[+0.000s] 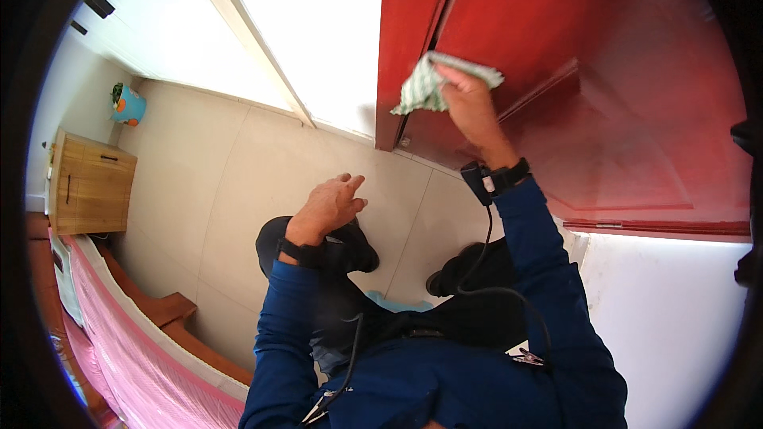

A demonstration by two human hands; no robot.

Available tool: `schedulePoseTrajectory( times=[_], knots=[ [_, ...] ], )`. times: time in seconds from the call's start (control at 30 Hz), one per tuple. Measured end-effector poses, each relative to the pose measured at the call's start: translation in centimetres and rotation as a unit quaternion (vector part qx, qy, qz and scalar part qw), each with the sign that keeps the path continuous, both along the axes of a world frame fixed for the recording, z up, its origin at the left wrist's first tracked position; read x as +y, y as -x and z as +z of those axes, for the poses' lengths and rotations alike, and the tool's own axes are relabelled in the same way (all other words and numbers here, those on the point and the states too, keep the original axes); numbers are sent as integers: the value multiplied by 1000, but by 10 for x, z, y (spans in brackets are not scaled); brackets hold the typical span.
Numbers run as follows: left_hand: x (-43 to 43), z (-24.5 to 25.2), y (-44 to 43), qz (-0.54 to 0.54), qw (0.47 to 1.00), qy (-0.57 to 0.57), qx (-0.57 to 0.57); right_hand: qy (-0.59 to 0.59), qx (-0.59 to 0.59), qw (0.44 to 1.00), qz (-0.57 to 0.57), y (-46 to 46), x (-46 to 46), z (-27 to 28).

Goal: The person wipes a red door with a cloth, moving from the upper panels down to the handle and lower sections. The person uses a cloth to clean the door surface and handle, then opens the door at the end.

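My right hand (468, 98) grips a green and white striped cloth (420, 86), which hangs loosely from the fingers in front of a red door panel (506, 18). Whether the cloth touches the panel cannot be told. Bare and with its fingers spread a little, my left hand (331, 202) hovers above the tiled floor near my knee. Each wrist wears a black strap, and a small black device with a cable (475, 183) sits by the right one.
At the left stand a wooden cabinet (95, 185) and a blue bin (129, 106). A bed with a pink cover (137, 351) and wooden frame lies lower left. Part of a light blue object (399, 304) shows beneath me. White wall (656, 322) adjoins the red door.
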State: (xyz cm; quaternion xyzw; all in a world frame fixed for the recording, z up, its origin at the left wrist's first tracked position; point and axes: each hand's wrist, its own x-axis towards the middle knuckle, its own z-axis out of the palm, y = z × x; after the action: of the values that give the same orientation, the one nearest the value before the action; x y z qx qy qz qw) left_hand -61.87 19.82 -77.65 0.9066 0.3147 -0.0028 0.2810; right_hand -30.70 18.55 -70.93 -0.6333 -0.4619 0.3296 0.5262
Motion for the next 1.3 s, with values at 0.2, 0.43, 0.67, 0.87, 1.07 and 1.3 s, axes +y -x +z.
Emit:
schedulePoseTrajectory(
  times=[0.2,0.43,0.67,0.87,1.07,1.3],
  knots=[
    [19,-12,19,20,994,23,103,116,-212,968,60,4,5,-150],
    [31,-32,36,68,995,7,77,180,-304,929,113,-7,4,-281],
    [32,-41,56,94,986,32,131,257,-446,835,193,-34,-23,-360],
    [33,-44,49,84,986,30,138,195,-454,852,171,-23,-15,-377],
    [33,-35,37,75,992,17,98,255,-442,841,179,-44,-44,-349],
    [31,-37,18,26,997,3,70,285,-439,848,88,-83,-116,-297]
  ],
)
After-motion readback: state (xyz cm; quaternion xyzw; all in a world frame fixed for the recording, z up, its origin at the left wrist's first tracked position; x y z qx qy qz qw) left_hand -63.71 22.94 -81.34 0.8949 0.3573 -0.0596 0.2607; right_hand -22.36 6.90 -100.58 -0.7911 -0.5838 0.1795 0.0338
